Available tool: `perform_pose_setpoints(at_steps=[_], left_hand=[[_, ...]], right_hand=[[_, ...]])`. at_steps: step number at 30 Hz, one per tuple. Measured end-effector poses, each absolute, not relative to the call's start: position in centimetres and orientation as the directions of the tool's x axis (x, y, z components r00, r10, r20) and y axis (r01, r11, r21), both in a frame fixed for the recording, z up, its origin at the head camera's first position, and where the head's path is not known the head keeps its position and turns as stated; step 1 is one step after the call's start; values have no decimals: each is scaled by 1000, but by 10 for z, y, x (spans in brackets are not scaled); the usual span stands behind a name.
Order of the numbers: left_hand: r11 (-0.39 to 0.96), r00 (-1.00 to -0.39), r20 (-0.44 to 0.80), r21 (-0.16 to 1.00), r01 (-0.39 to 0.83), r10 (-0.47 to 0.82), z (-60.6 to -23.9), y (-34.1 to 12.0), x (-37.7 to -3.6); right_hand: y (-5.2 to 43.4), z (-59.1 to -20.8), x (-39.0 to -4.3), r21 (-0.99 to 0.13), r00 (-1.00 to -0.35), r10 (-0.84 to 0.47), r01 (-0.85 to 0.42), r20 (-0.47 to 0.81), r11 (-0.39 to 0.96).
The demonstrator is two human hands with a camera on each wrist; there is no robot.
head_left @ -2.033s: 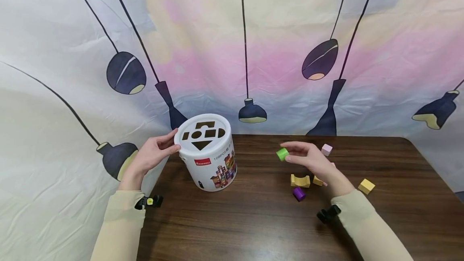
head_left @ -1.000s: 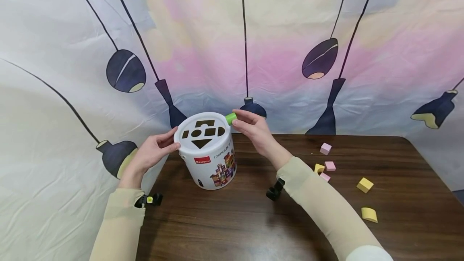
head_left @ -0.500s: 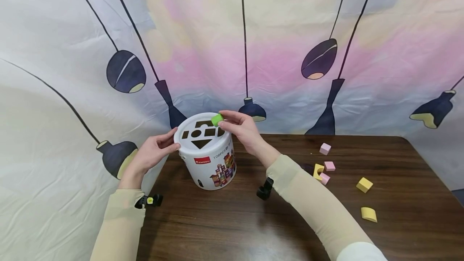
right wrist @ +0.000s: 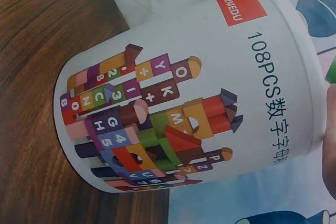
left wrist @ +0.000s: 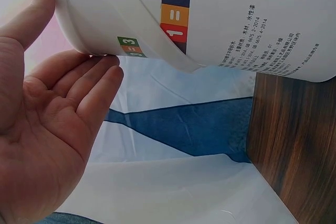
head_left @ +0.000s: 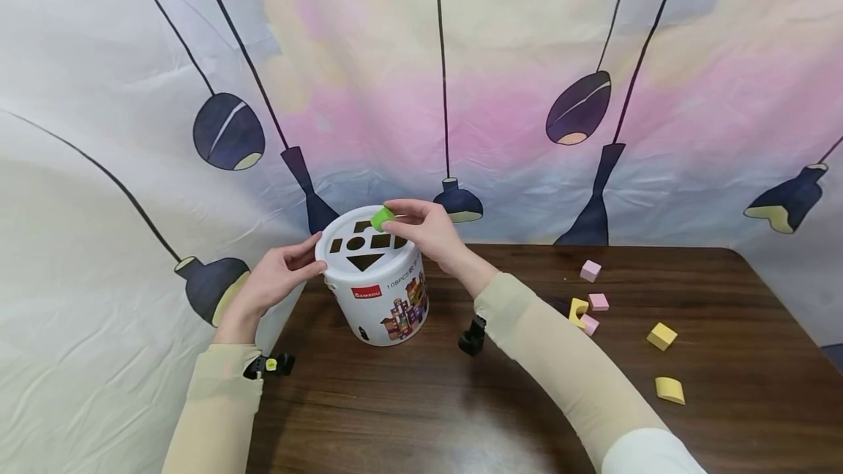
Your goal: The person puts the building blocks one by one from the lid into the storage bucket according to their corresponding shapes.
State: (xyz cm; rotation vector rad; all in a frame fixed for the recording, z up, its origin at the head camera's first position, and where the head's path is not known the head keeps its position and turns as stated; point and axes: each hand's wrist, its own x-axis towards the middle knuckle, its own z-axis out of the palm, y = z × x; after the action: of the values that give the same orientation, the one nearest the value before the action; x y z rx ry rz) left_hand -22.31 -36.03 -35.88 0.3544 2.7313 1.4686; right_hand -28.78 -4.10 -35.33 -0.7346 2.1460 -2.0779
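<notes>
A white bucket (head_left: 372, 320) with printed block pictures stands on the wooden table, its white lid (head_left: 395, 262) cut with shaped holes. My left hand (head_left: 279, 273) grips the lid's left edge, thumb toward the front and fingers behind; the left wrist view shows the palm turned to the bucket's side. Between thumb and fingertips, my right hand (head_left: 431, 236) pinches a small green block (head_left: 381, 219) over the back of the lid, overlapping the arch-shaped hole. Only a sliver of the block and part of the thumb (right wrist: 329, 140) show in the right wrist view.
Right of the right forearm lie pink blocks (head_left: 590, 271), a yellow arch block (head_left: 578, 311), a yellow block (head_left: 661, 336) and a yellow curved-top block (head_left: 670, 390). A cloth backdrop (head_left: 514, 130) with printed lamps hangs behind the table (head_left: 369, 408).
My right hand has carried the green block leftward from the table's right side to above the lid, turning it on the way. The left hand has stayed at the lid's edge.
</notes>
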Motion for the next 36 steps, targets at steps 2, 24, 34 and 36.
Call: perform_pose_setpoints(at_steps=[2, 24, 34, 36], left_hand=[[536, -975, 88, 823, 187, 206, -358, -360, -223], [546, -979, 72, 821, 167, 192, -359, -361, -223], [540, -976, 80, 822, 180, 202, -360, -361, -223], [541, -976, 80, 822, 178, 200, -360, -361, -222]], right_hand=[[-44, -351, -288, -951, -876, -387, -308, 286, -7], [-82, -332, -292, -854, -823, -506, -439, 258, 280], [-88, -335, -292, -834, -830, -504, -442, 241, 331], [-89, -336, -292, -830, -828, -505, -448, 245, 332]])
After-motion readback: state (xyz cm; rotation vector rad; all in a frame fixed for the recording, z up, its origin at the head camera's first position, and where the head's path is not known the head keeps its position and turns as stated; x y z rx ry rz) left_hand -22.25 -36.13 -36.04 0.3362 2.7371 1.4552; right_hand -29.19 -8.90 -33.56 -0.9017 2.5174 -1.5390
